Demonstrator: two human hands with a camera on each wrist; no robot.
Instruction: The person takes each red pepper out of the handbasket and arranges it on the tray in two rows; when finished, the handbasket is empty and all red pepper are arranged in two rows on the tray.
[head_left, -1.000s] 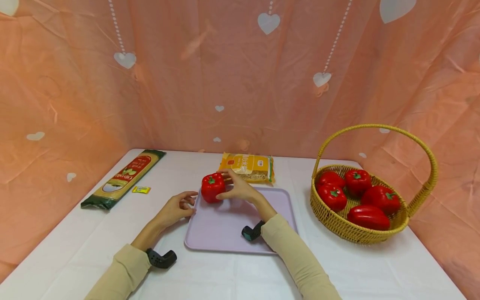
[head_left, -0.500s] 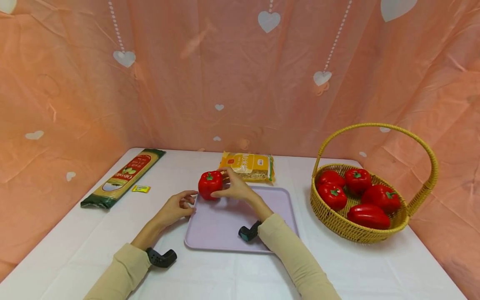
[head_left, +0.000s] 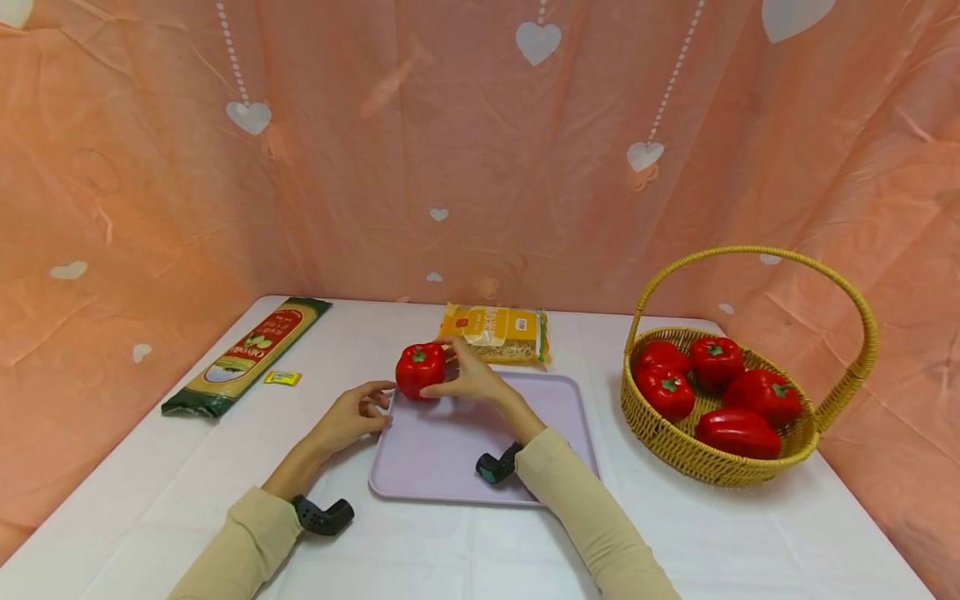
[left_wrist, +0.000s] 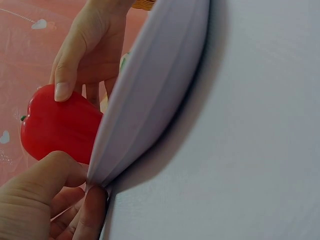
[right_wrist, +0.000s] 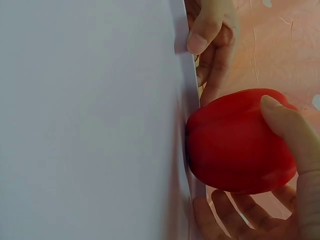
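Note:
A red bell pepper (head_left: 420,371) with a green stem stands upright at the far left corner of the lilac tray (head_left: 442,467). My right hand (head_left: 474,375) grips it from the right; the right wrist view shows the thumb along one side of the pepper (right_wrist: 240,142) and the fingers round the other. At the tray's left rim, my left hand (head_left: 348,421) pinches the edge. In the left wrist view its thumb lies on the rim, with fingers underneath.
A wicker basket (head_left: 675,446) with a tall handle holds several red peppers at the right. Behind the tray lies a yellow grain bag (head_left: 495,335). A long green-and-gold packet (head_left: 251,354) and a small yellow packet (head_left: 282,378) lie at the left.
My right hand has shifted slightly left and away from me with the bell pepper, then stayed nearly still. The left hand has kept its place at the tray rim.

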